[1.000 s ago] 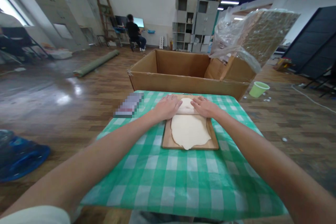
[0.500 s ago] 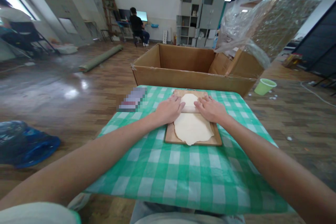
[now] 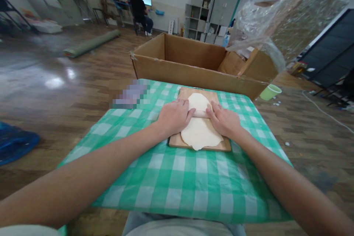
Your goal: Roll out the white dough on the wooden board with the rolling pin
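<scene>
A thin, pale sheet of dough (image 3: 200, 134) lies on a wooden board (image 3: 177, 141), its uneven near edge reaching the board's front. Across the dough rests a light-coloured rolling pin (image 3: 201, 113); only its middle shows between my hands. My left hand (image 3: 175, 116) presses on the pin's left end, thumb pointing inward. On the right end sits my right hand (image 3: 224, 118), its fingers angled over the pin. Both hands cover the pin's ends. Dough shows beyond the pin and on the near side of it.
A green-and-white checked cloth (image 3: 177, 184) covers the table. A blurred-out flat object (image 3: 129, 95) lies at its far left corner. Behind stands a large open cardboard box (image 3: 193, 70) with plastic wrap; a green bucket (image 3: 270, 92) is on the floor. A person (image 3: 139, 11) sits at a far desk.
The view has shifted and tilted slightly. My hands and the rolling pin have come a little nearer to me over the dough, so more dough shows beyond the pin.
</scene>
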Available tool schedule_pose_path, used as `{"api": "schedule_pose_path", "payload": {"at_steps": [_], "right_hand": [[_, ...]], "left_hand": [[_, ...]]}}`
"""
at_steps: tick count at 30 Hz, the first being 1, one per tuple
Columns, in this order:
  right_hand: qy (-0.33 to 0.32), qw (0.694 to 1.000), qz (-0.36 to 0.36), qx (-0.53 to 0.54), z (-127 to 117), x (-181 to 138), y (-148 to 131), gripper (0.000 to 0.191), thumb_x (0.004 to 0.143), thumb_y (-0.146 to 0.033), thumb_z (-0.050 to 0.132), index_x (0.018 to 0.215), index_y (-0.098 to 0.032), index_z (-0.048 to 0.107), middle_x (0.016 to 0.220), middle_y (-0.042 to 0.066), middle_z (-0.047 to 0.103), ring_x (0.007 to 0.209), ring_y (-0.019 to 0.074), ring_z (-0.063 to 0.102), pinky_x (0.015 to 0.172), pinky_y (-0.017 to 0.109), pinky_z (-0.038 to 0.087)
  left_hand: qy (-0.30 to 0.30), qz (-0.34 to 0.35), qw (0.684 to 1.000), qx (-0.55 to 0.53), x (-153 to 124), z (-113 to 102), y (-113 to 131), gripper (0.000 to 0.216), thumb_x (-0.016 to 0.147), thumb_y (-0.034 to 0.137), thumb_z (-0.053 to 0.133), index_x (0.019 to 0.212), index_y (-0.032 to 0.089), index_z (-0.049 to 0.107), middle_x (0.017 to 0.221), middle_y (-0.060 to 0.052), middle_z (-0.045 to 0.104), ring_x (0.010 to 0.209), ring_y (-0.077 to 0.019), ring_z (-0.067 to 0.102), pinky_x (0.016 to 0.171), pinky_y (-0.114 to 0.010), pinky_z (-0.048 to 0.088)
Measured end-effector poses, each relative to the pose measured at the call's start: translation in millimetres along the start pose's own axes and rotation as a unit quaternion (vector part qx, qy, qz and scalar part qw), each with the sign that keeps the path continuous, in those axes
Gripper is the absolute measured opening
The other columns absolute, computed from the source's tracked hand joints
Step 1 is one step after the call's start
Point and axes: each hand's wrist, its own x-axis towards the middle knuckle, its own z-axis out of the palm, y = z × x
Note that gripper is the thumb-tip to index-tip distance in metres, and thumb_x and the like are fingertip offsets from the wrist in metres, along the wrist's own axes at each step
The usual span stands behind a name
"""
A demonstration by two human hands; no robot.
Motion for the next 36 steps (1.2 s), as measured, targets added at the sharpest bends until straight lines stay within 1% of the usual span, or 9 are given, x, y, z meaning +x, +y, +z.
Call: {"api": "schedule_pose_path", "payload": {"at_steps": [3, 5, 9, 14, 18, 25, 30, 33, 36], "right_hand": [[-0.02, 0.999, -0.03, -0.005, -2.0, 6.7, 0.8, 0.082, 0.106, -0.066, 0.003, 0.144, -0.019, 0.058, 0.15, 0.015, 0.061, 0.131, 0.0351, 0.062, 0.099, 0.046, 0.051], [-0.033, 0.998, -0.054, -0.008, -1.8, 16.4, 3.6, 0.08, 0.107, -0.063, 0.002, 0.138, -0.02, 0.062, 0.148, 0.015, 0.063, 0.133, 0.0341, 0.06, 0.102, 0.047, 0.05], [-0.052, 0.994, -0.096, -0.015, 4.1, 46.6, 15.9, 0.075, 0.109, -0.058, 0.006, 0.143, -0.019, 0.06, 0.147, 0.013, 0.063, 0.139, 0.0337, 0.054, 0.113, 0.05, 0.041], [-0.091, 0.981, -0.169, -0.039, 12.2, 73.7, 28.2, 0.06, 0.111, -0.048, 0.017, 0.149, -0.023, 0.056, 0.159, 0.009, 0.053, 0.15, 0.0359, 0.04, 0.121, 0.061, 0.029], [-0.071, 0.977, -0.194, -0.051, 12.1, 61.0, 27.4, 0.063, 0.111, -0.046, 0.014, 0.156, -0.017, 0.048, 0.168, 0.012, 0.04, 0.157, 0.0363, 0.027, 0.124, 0.062, 0.021], [-0.031, 0.997, -0.064, 0.023, 1.5, 6.3, 11.6, 0.088, 0.105, -0.068, 0.007, 0.164, -0.007, 0.031, 0.167, 0.02, 0.037, 0.157, 0.034, 0.03, 0.125, 0.052, 0.03], [-0.049, 0.995, -0.083, 0.025, 1.9, 12.6, 13.5, 0.086, 0.106, -0.065, 0.006, 0.162, -0.007, 0.036, 0.167, 0.02, 0.037, 0.157, 0.034, 0.03, 0.125, 0.052, 0.029], [-0.033, 0.991, -0.132, -0.009, 8.3, 41.4, 23.5, 0.078, 0.108, -0.057, 0.008, 0.157, -0.008, 0.044, 0.165, 0.019, 0.042, 0.158, 0.0335, 0.028, 0.127, 0.054, 0.022], [-0.039, 0.985, -0.164, -0.039, 16.7, 74.6, 35.1, 0.07, 0.11, -0.051, 0.013, 0.155, -0.011, 0.049, 0.161, 0.018, 0.048, 0.155, 0.0351, 0.034, 0.126, 0.056, 0.023]], "left_hand": [[-0.017, -0.002, 1.0, 0.008, 0.6, -3.6, -1.0, 0.058, 0.11, 0.049, 0.024, 0.128, 0.011, 0.065, 0.122, -0.019, 0.073, 0.112, -0.0342, 0.07, 0.09, -0.046, 0.055], [-0.013, 0.005, 1.0, 0.009, 3.1, -3.8, -3.5, 0.057, 0.11, 0.048, 0.025, 0.12, 0.013, 0.069, 0.119, -0.018, 0.074, 0.11, -0.0325, 0.07, 0.095, -0.046, 0.053], [0.018, 0.024, 0.999, -0.013, 12.5, 2.8, -12.0, 0.058, 0.111, 0.045, 0.025, 0.113, 0.012, 0.073, 0.123, -0.017, 0.074, 0.125, -0.0312, 0.063, 0.115, -0.049, 0.04], [0.005, -0.009, 0.999, -0.033, 20.6, 11.7, -17.5, 0.065, 0.111, 0.048, 0.021, 0.117, 0.01, 0.073, 0.122, -0.018, 0.075, 0.119, -0.0314, 0.067, 0.11, -0.049, 0.044], [0.005, -0.007, 0.999, -0.032, 13.6, 7.4, -13.5, 0.062, 0.111, 0.047, 0.022, 0.127, 0.008, 0.068, 0.13, -0.02, 0.071, 0.127, -0.0332, 0.063, 0.112, -0.048, 0.043], [-0.028, 0.044, 0.998, -0.029, -3.2, -7.9, -6.8, 0.072, 0.109, 0.055, 0.024, 0.148, 0.002, 0.051, 0.156, -0.024, 0.052, 0.152, -0.0339, 0.042, 0.127, -0.047, 0.025], [-0.086, -0.001, 0.996, -0.014, 31.7, 2.1, -5.1, 0.078, 0.107, 0.064, 0.02, 0.146, 0.007, 0.057, 0.155, -0.023, 0.054, 0.151, -0.037, 0.043, 0.123, -0.053, 0.031], [-0.064, -0.003, 0.998, -0.004, 56.5, 13.2, -8.9, 0.079, 0.107, 0.063, 0.02, 0.153, 0.005, 0.048, 0.163, -0.025, 0.042, 0.155, -0.0377, 0.035, 0.124, -0.054, 0.028], [-0.099, -0.019, 0.995, 0.0, 75.3, 19.0, -16.2, 0.077, 0.108, 0.06, 0.017, 0.158, 0.006, 0.042, 0.165, -0.025, 0.038, 0.157, -0.0382, 0.032, 0.123, -0.055, 0.029]]}}
